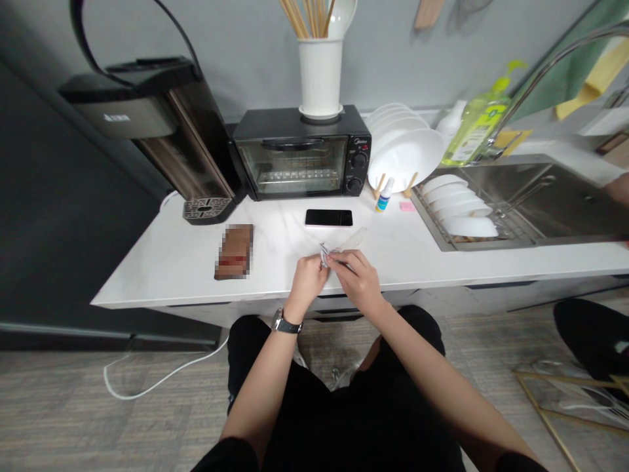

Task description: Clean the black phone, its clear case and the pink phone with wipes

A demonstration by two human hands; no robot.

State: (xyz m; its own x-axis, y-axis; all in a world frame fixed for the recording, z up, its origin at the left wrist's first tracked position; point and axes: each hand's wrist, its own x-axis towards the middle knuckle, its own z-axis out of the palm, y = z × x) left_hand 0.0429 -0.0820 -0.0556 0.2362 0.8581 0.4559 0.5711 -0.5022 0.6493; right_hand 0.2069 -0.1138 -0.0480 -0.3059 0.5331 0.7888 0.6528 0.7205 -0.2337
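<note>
My left hand (308, 278), with a dark-strapped watch (285, 322) on its wrist, is closed at the counter's front edge. My right hand (360, 275) meets it there, thumb and fingers pinched. Between them is a small silvery, crumpled-looking piece (324, 254), too small to name exactly. A thin see-through strip (354, 240) sticks out behind my right fingers; I cannot tell whether it is joined to the silvery piece. Just beyond lies a black-screened phone (329, 217). To the left is a flat brown item (234, 252), its surface pixelated.
Behind stand a toaster oven (299, 154) and a drinks dispenser (181, 131). A small spray bottle (384, 195) and pink note (407, 206) are near white plates (405, 154). Bowls (462, 206) stand by the sink (555, 229). Another person's hand (620, 189) shows at far right.
</note>
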